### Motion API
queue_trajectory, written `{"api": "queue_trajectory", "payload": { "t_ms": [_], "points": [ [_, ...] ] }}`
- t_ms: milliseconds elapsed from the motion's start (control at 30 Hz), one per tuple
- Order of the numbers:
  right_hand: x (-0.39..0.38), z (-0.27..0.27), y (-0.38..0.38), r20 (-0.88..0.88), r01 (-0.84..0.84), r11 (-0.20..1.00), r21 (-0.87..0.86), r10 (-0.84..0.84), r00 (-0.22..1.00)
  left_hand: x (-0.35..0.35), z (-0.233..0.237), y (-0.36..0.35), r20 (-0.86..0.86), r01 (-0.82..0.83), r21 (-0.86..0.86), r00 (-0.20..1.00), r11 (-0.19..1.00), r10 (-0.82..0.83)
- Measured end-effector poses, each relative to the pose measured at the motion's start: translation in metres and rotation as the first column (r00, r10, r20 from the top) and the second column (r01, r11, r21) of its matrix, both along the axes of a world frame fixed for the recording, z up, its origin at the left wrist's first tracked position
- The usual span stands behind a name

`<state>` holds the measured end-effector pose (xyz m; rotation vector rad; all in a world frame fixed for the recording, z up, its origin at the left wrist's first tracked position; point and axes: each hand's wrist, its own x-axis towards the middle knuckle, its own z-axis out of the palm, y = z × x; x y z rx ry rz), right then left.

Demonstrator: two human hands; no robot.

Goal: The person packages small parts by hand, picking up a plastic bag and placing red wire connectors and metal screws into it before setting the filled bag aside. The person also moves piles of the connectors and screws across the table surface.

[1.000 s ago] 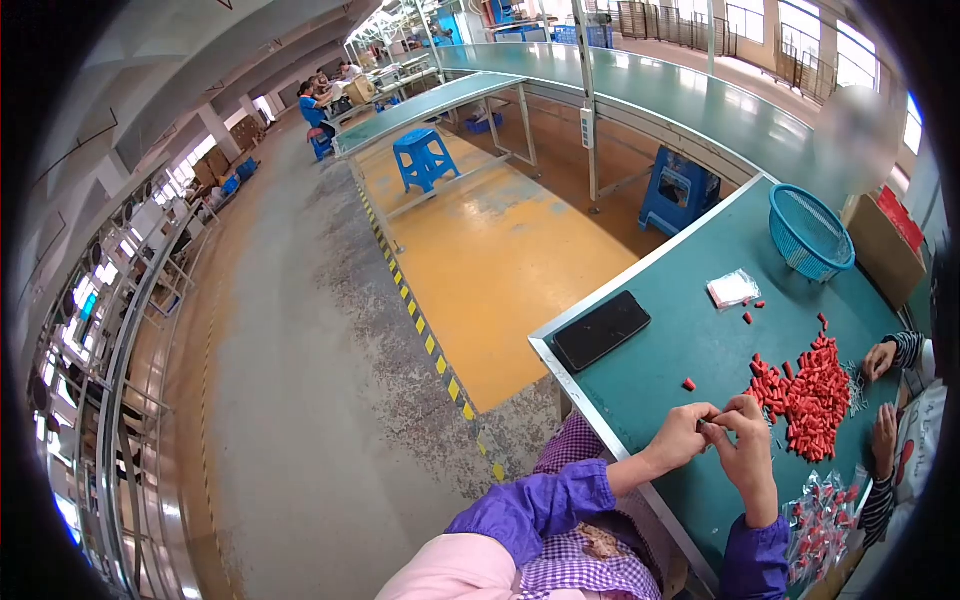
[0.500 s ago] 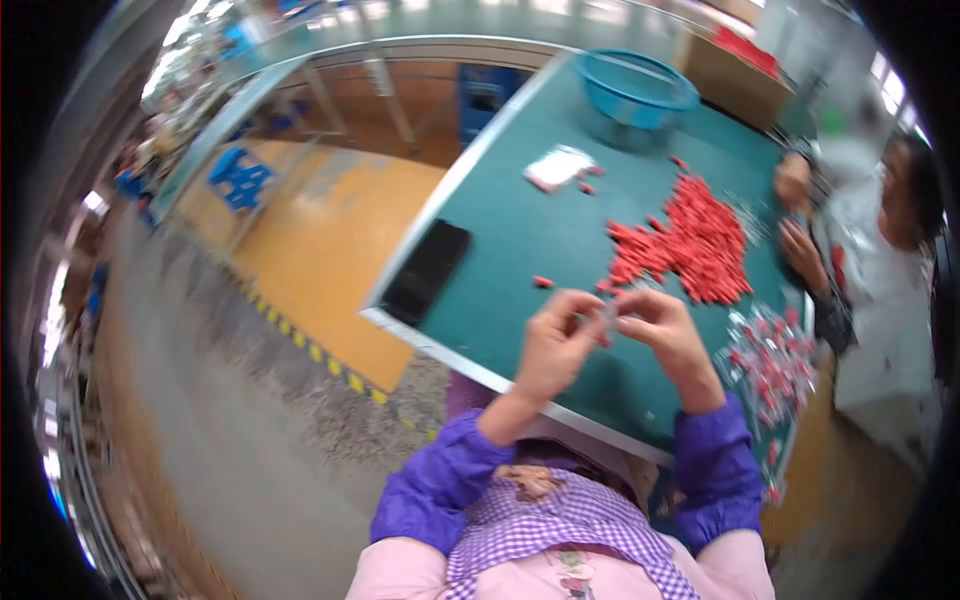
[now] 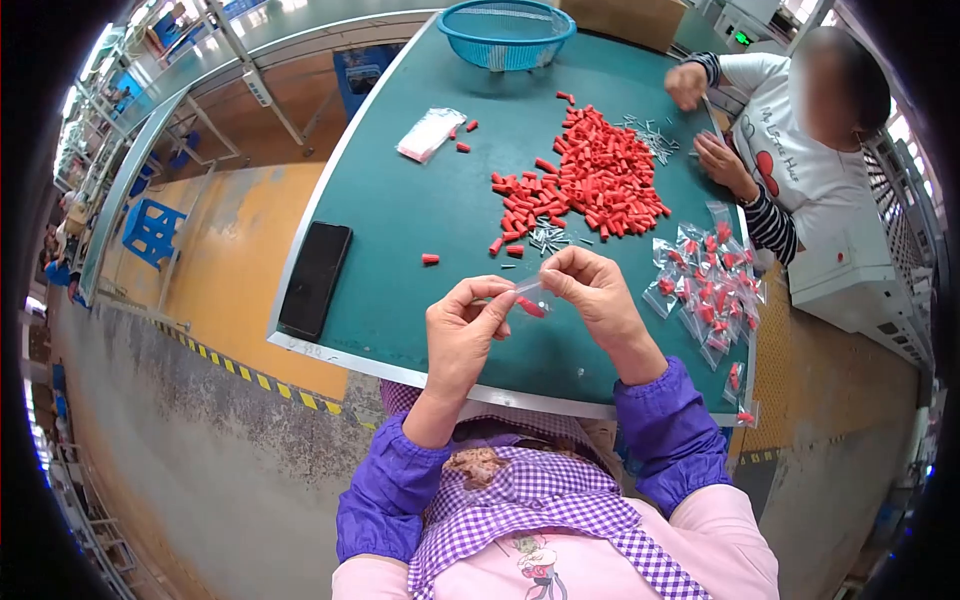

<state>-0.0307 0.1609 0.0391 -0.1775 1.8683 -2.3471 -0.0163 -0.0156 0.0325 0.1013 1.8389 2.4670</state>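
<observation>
Between my two hands is a small clear plastic bag with a red piece inside it. My left hand pinches one end of the bag's top edge between thumb and fingers. At the other end, my right hand pinches the same edge. Just beyond my hands lie a few thin metal pins and a large heap of short red plastic sleeves. To the right of my right hand is a pile of filled clear bags with red pieces in them.
A black phone lies at the green table's left edge. Farther back are a stack of empty bags and a blue basket. A co-worker sits at the right, hands over the table near more metal pins.
The view has swung, so the table sits further left and higher, and the picture is sharper. My hands still hold the bag, now stretched between them, its red piece plain to see.
</observation>
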Motion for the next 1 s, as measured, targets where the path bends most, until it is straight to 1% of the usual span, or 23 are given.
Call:
{"api": "queue_trajectory", "payload": {
  "t_ms": [33,67,100,133,167,233,267,300,333,367,400,500,567,600,667,700,733,800,833,867,933,967,1000],
  "points": [
    [0.001,-0.001,-0.002,-0.023,0.061,0.997,0.046,-0.06,0.998,0.0,0.0,0.001,0.008,0.03,0.028,1.0,0.999,-0.03],
    [0.004,-0.002,-0.004,-0.017,0.068,0.997,0.048,-0.067,0.998,0.0,0.0,0.001,0.013,0.036,0.029,0.999,0.999,-0.037],
    [0.007,-0.003,-0.005,-0.11,0.135,0.982,0.129,-0.122,0.986,0.0,0.001,0.001,0.131,0.111,0.212,0.981,0.971,-0.141],
    [0.009,-0.004,-0.007,-0.207,0.207,0.957,0.202,-0.165,0.964,0.0,0.003,0.001,0.226,0.156,0.394,0.939,0.906,-0.259],
    [0.011,-0.001,-0.008,-0.2,0.233,0.95,0.209,-0.192,0.961,0.001,0.006,0.003,0.228,0.157,0.394,0.938,0.906,-0.262],
    [0.013,-0.002,-0.008,-0.174,0.224,0.956,0.192,-0.191,0.966,0.004,0.01,0.01,0.227,0.08,0.371,0.958,0.925,-0.174],
    [0.015,-0.003,-0.006,-0.149,0.215,0.96,0.179,-0.189,0.971,0.005,0.007,0.01,0.23,0.089,0.375,0.955,0.923,-0.186],
    [0.017,-0.005,-0.007,-0.204,0.224,0.95,0.216,-0.181,0.962,0.005,0.003,0.01,0.182,0.103,0.173,0.974,0.98,-0.135],
    [0.02,-0.006,-0.009,-0.256,0.245,0.934,0.26,-0.178,0.95,0.005,0.0,0.013,0.119,0.11,-0.03,0.987,0.993,-0.106],
    [0.023,-0.005,-0.01,-0.26,0.249,0.928,0.278,-0.177,0.949,0.006,-0.002,0.019,0.079,0.067,0.042,0.994,0.997,-0.07],
    [0.028,0.005,-0.009,-0.268,0.253,0.911,0.325,-0.168,0.949,0.006,-0.004,0.019,0.061,0.087,0.067,0.994,0.994,-0.091],
    [0.036,0.0,-0.001,-0.189,0.22,0.917,0.332,-0.164,0.968,0.011,-0.008,0.027,0.026,0.077,0.075,0.997,0.994,-0.079],
    [0.041,-0.011,0.002,-0.113,0.241,0.943,0.229,-0.22,0.969,0.013,-0.008,0.027,0.165,0.204,0.04,0.964,0.978,-0.208],
    [0.045,-0.012,0.003,-0.112,0.239,0.945,0.223,-0.219,0.969,0.014,-0.008,0.03,0.165,0.202,0.034,0.965,0.979,-0.205],
    [0.052,-0.014,0.011,-0.141,0.354,0.904,0.24,-0.328,0.934,0.018,-0.009,0.039,0.188,0.221,0.035,0.956,0.975,-0.223],
    [0.055,-0.02,0.019,-0.171,0.372,0.874,0.312,-0.333,0.927,0.02,-0.014,0.043,0.176,0.221,0.07,0.957,0.973,-0.23],
    [0.06,-0.017,0.024,-0.184,0.408,0.847,0.342,-0.366,0.912,0.021,-0.016,0.046,0.189,0.228,0.03,0.955,0.973,-0.23],
    [0.067,-0.018,0.035,-0.239,0.509,0.765,0.396,-0.449,0.861,0.024,-0.02,0.051,0.206,0.225,-0.028,0.955,0.974,-0.215],
    [0.069,-0.016,0.045,-0.293,0.582,0.694,0.425,-0.502,0.813,0.024,-0.018,0.052,0.23,0.252,-0.099,0.947,0.963,-0.224],
    [0.071,-0.013,0.057,-0.349,0.649,0.614,0.449,-0.548,0.76,0.023,-0.02,0.051,0.232,0.244,-0.101,0.948,0.964,-0.216],
    [0.071,-0.014,0.093,-0.514,0.77,0.33,0.546,-0.594,0.619,0.02,-0.029,0.045,0.049,0.16,-0.213,0.987,0.964,-0.153],
    [0.071,-0.006,0.105,-0.62,0.806,0.198,0.558,-0.545,0.564,0.016,-0.032,0.04,-0.035,0.05,-0.19,0.998,0.98,-0.058],
    [0.071,0.003,0.114,-0.718,0.835,0.064,0.547,-0.477,0.507,0.01,-0.027,0.028,-0.215,-0.082,-0.318,0.977,0.945,0.012]
  ]
}}
